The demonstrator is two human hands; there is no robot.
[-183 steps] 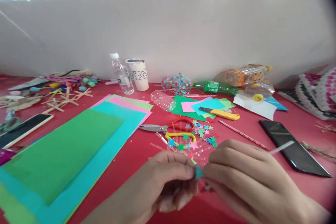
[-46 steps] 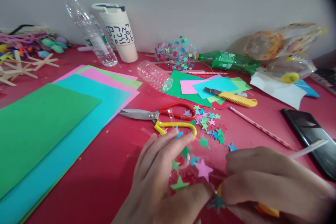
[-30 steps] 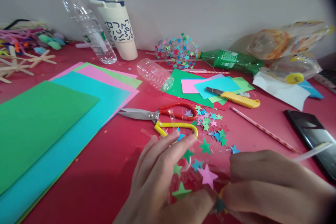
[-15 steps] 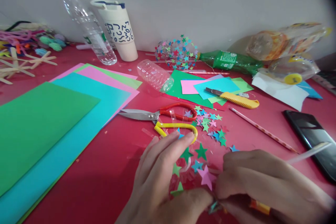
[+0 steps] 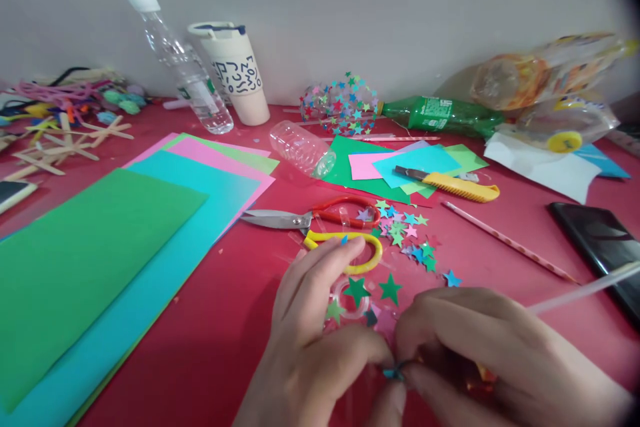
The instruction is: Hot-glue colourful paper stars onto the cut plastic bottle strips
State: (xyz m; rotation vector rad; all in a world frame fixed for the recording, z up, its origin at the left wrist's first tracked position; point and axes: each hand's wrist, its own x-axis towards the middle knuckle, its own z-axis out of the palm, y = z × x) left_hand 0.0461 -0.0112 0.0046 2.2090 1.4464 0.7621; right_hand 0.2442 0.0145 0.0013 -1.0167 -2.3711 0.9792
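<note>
Low in the view, my left hand [image 5: 315, 347] pinches a small blue-green paper piece [image 5: 393, 372] between thumb and forefinger; its other fingers stretch toward the scissors' yellow handle. My right hand [image 5: 485, 340] is closed, its fingertips meeting the left ones at the same piece. A translucent stick [image 5: 585, 289] juts out behind the right hand, and a bit of something orange [image 5: 483, 373] shows beneath it, mostly hidden. Around the fingertips lie a green paper star [image 5: 390, 289], a partly covered pink star [image 5: 384, 322] and a clear ring [image 5: 353, 300].
Red-and-yellow scissors [image 5: 310, 221] lie ahead, beside small paper stars [image 5: 410, 233]. Coloured sheets [image 5: 125, 247] spread left. A yellow cutter [image 5: 455, 185], pencil [image 5: 505, 237] and phone [image 5: 600, 247] lie right. Bottles, including a green one [image 5: 440, 115], and a tumbler [image 5: 237, 77] line the wall.
My right hand has moved left, closer to my left hand, with the orange thing and translucent stick shifting along. The pink star is now more covered. The view has shifted slightly.
</note>
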